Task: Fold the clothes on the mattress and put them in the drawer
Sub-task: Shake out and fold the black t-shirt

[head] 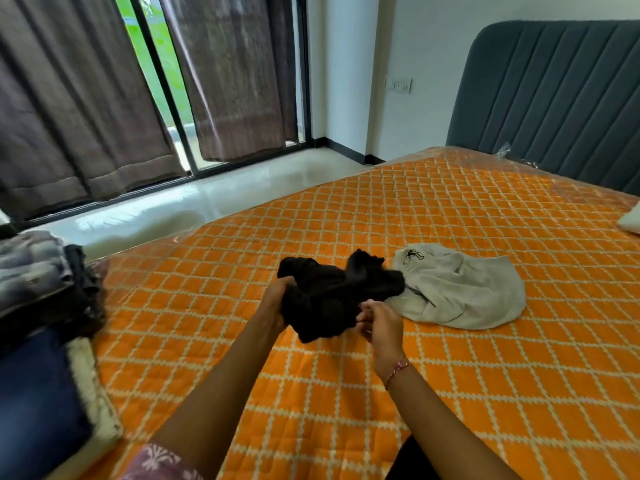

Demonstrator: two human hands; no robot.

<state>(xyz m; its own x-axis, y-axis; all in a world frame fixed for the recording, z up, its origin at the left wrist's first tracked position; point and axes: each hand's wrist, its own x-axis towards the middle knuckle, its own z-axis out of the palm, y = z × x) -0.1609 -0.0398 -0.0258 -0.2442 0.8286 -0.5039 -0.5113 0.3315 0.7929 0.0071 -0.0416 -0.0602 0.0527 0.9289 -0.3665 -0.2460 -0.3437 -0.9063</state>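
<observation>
Both hands hold 1 crumpled black garment [332,299] above the orange quilted mattress [450,393], the left hand [277,299] in a closed grip on its left edge, the right hand [379,325] pinching its lower right edge, with a grey garment [460,289] lying flat just beyond the right grip.

Dark brown curtains [79,109] hang over a black-framed sliding glass door [162,81], parted to show greenery outside. A glossy pale tiled floor [180,209] runs below them. A grey-blue padded headboard with vertical channels [554,95] stands against the white wall, and a white switch plate [399,84] sits beside it.
</observation>
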